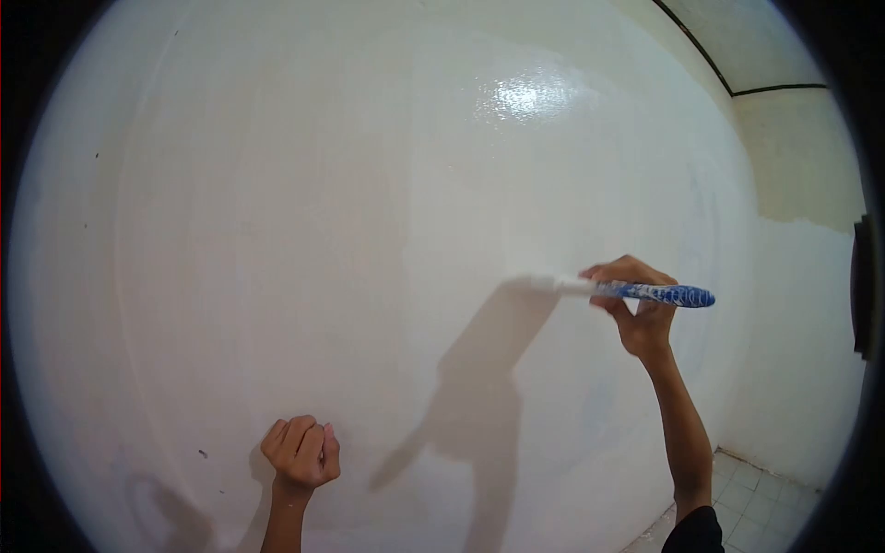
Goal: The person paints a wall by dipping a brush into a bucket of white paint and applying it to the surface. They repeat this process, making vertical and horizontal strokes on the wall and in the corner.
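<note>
Pale wall (277, 230), damp sheen high up; brush across the view, right hand nearer.
Right hand (654, 324): fingers and thumb grasping the brush (682, 295) around its narrower part. Left hand (300, 452): clenched, low and near the wall; contents, if any, cannot be told. Brush lies up and to the right of the left hand, long axis nearly level, blue handle end rightward, blurred white head leftward, meeting the shadow (479, 341); wall contact uncertain. Tiled floor (747, 498) lower right.

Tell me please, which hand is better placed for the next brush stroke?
Probably the right hand: it holds the brush, white end toward the wall, while the left hand is a fist, lower and away from the brush.
</note>
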`<state>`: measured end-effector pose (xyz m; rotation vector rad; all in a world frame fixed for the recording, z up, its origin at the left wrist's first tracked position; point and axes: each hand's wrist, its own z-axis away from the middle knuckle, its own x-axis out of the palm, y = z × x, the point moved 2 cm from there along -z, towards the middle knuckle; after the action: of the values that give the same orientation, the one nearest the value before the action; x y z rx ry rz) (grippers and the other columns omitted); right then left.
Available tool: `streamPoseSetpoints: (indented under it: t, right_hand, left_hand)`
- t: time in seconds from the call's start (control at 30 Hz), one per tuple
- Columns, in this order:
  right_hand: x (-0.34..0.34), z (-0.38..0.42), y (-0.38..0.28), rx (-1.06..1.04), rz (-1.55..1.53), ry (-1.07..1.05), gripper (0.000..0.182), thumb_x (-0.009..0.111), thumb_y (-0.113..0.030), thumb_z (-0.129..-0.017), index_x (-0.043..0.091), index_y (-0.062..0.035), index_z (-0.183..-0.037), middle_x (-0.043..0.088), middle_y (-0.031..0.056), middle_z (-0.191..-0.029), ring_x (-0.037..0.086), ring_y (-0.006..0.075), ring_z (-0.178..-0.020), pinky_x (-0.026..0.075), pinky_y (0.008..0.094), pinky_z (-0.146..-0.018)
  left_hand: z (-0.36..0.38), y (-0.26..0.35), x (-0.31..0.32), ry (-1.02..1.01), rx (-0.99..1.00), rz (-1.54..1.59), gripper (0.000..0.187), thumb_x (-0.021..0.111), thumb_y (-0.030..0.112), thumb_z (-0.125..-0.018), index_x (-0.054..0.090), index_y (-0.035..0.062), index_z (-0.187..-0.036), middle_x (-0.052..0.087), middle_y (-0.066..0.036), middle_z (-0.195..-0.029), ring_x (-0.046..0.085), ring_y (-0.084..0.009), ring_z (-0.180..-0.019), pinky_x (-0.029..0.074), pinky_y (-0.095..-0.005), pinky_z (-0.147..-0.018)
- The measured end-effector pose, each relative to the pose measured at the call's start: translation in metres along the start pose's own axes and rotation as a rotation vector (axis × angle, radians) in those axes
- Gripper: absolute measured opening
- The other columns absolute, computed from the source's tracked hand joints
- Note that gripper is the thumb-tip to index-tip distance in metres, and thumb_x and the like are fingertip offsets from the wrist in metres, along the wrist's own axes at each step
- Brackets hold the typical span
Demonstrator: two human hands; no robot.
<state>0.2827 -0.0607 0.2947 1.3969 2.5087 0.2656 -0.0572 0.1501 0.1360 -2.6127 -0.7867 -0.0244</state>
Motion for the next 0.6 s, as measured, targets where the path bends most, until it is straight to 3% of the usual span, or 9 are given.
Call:
streamPoseSetpoints:
  t: [0.13, 0.23, 0.3, 0.37, 0.43, 0.5, 0.6]
  right_hand:
    - [0.024, -0.017, -0.026, -0.012, -0.096, -0.329, 0.026, 0.08, 0.007, -0.07, 0.07, -0.0041, -0.091, 0.073, 0.0125, -0.091, 0.07, 0.0212, -0.086, 0.056, 0.0317, -0.071]
    - [0.043, -0.048, -0.015, -0.111, -0.004, -0.294, 0.028, 0.082, 0.004, -0.069, 0.071, -0.0052, -0.093, 0.073, 0.011, -0.093, 0.071, 0.022, -0.089, 0.057, 0.0335, -0.076]
    - [0.051, -0.085, 0.005, -0.181, 0.094, -0.157, 0.025, 0.082, -0.004, -0.071, 0.073, -0.0055, -0.094, 0.074, 0.0077, -0.092, 0.07, 0.0216, -0.081, 0.055, 0.0304, -0.072]
    - [0.06, -0.134, 0.015, -0.156, -0.037, -0.023, 0.025, 0.081, -0.005, -0.072, 0.073, -0.0036, -0.096, 0.074, 0.0078, -0.092, 0.07, 0.0207, -0.081, 0.055, 0.0306, -0.072]
    - [0.061, -0.187, 0.008, -0.076, 0.158, 0.054, 0.026, 0.076, -0.002, -0.078, 0.07, -0.0021, -0.102, 0.072, 0.007, -0.097, 0.069, 0.0186, -0.09, 0.056, 0.0357, -0.086]
    - [0.072, -0.236, 0.02, -0.257, 0.12, 0.28, 0.022, 0.075, -0.007, -0.08, 0.071, -0.0025, -0.1, 0.072, 0.0062, -0.098, 0.068, 0.0176, -0.088, 0.055, 0.0345, -0.086]
    - [0.085, -0.282, 0.032, -0.438, 0.215, 0.557, 0.022, 0.08, -0.003, -0.073, 0.069, 0.0034, -0.091, 0.072, 0.0149, -0.088, 0.07, 0.0247, -0.082, 0.056, 0.0372, -0.071]
  left_hand:
    - [0.004, -0.003, 0.001, -0.002, -0.018, 0.013, 0.017, 0.063, -0.003, -0.07, 0.047, 0.0035, -0.064, 0.053, -0.009, -0.065, 0.039, -0.0221, -0.048, 0.029, -0.0309, -0.045]
    - [0.005, -0.005, 0.002, -0.002, -0.023, 0.007, 0.021, 0.065, -0.002, -0.069, 0.046, 0.0051, -0.062, 0.054, -0.007, -0.065, 0.04, -0.0201, -0.048, 0.028, -0.0303, -0.046]
    - [0.005, -0.005, 0.001, -0.004, -0.018, 0.007, 0.024, 0.066, -0.002, -0.069, 0.046, 0.0063, -0.06, 0.054, -0.006, -0.065, 0.041, -0.019, -0.048, 0.027, -0.0299, -0.046]
    - [0.005, -0.006, 0.001, -0.001, -0.008, 0.012, 0.025, 0.066, -0.002, -0.068, 0.044, 0.0068, -0.06, 0.054, -0.006, -0.065, 0.041, -0.0189, -0.048, 0.027, -0.0297, -0.046]
    - [0.006, -0.006, 0.001, -0.007, -0.018, 0.001, 0.026, 0.067, -0.001, -0.068, 0.043, 0.0074, -0.06, 0.054, -0.006, -0.065, 0.041, -0.019, -0.048, 0.028, -0.0296, -0.046]
    - [0.006, -0.005, 0.0, -0.006, -0.016, -0.001, 0.028, 0.067, -0.001, -0.068, 0.042, 0.0078, -0.059, 0.053, -0.006, -0.065, 0.041, -0.019, -0.048, 0.027, -0.0295, -0.046]
    - [0.005, -0.007, 0.0, 0.011, -0.012, 0.005, 0.029, 0.067, -0.001, -0.069, 0.041, 0.0082, -0.059, 0.053, -0.005, -0.064, 0.041, -0.0187, -0.047, 0.027, -0.0296, -0.045]
